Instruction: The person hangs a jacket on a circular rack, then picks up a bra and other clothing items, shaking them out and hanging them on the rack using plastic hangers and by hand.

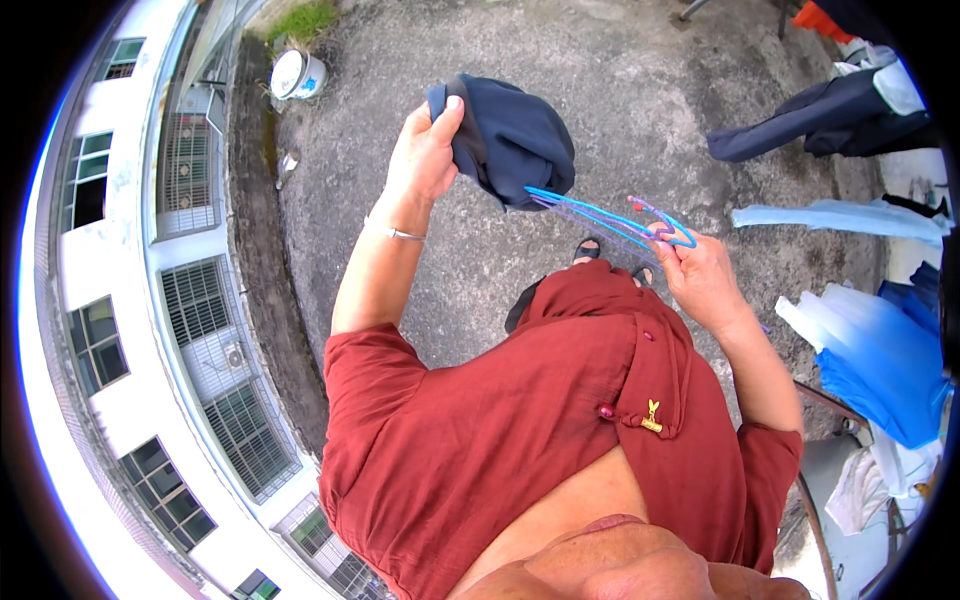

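Note:
My left hand (429,146) grips a dark navy cloth garment (514,139) by its edge, the thumb lying over the band. The garment hangs bunched and rounded, so its full shape is hidden. Several thin blue and purple clothes hangers (592,212) are held in my right hand (701,274), their hooks near the fingers. The far end of the hangers reaches the lower edge of the garment; whether it goes inside cannot be told. Both hands are raised in front of my dark red top (525,420).
Washing hangs along the right side: dark trousers (780,124), a light blue garment (832,219) and a blue-and-white garment (877,367). A white bucket (298,75) stands by a low concrete ledge (262,187) at the left. Beneath is a rough concrete floor (360,247).

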The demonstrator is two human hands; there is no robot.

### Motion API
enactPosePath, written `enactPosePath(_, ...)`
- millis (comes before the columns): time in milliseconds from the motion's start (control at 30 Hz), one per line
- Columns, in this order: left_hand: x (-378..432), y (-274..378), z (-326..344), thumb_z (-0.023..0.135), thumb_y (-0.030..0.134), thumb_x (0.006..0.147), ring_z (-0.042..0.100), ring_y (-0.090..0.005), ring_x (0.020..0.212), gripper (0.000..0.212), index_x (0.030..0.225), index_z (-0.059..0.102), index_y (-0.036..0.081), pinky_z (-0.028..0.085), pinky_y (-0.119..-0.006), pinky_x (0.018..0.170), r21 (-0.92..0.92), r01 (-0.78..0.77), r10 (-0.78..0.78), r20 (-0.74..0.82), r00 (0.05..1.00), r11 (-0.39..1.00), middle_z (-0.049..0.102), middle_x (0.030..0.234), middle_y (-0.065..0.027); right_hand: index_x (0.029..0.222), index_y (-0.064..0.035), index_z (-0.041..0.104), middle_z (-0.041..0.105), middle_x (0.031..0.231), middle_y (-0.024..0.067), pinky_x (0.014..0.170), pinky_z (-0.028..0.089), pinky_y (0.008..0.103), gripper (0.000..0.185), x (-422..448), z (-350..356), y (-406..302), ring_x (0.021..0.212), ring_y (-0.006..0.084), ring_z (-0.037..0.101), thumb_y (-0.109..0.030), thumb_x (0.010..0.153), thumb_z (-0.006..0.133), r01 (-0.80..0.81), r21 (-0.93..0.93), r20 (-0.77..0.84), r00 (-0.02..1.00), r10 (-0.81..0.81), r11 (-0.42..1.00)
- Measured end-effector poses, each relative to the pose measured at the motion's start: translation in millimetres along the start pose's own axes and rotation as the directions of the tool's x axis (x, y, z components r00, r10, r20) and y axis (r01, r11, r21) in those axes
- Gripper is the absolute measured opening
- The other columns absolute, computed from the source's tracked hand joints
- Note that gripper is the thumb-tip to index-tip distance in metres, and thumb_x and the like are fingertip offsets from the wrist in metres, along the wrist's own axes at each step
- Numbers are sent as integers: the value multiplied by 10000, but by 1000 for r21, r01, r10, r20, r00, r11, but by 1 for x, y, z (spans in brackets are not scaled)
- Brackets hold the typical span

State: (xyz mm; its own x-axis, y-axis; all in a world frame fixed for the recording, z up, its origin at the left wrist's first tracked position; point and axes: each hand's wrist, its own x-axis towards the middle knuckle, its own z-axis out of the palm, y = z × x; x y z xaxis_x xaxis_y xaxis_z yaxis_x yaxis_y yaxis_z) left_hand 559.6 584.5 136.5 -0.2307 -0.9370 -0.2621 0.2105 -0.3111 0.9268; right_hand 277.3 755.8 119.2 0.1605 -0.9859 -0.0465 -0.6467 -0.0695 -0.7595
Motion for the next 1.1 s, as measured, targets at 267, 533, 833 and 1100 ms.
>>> enactPosePath(267,-11,5,-7,466,154,957,606,-219,976,258,1089,546,-54,504,-352,857,-54,-12,10,-36,999,998,612,1080,-135,978,-62,630,625,815,160,629,474,421,158,-4,17,-3,725,365,597,-146,873,548,-117,72,-60,991,121,991)
enactPosePath(533,-17,12,4,467,174,959,600,-213,995,273,1106,541,-44,493,-336,883,31,94,-94,31,995,995,611,1086,-132,991,-58,635,634,830,156,624,483,400,159,-10,39,7,716,342,612,-110,864,555,-52,97,-200,977,71,994)
enactPosePath(833,-30,9,37,467,205,962,590,-165,1000,316,1154,532,-38,472,-307,887,74,159,-170,172,970,984,616,1102,-106,1003,-52,613,630,813,137,611,487,393,162,19,57,-2,696,327,613,-97,857,559,34,191,-270,963,19,981)
enactPosePath(1100,-44,28,64,461,268,967,570,-125,880,305,1044,541,-17,468,-306,789,829,-142,-397,400,826,541,623,947,-65,993,-42,606,630,805,124,585,483,381,150,40,64,-20,678,313,610,-94,857,566,298,135,-380,896,-229,945)
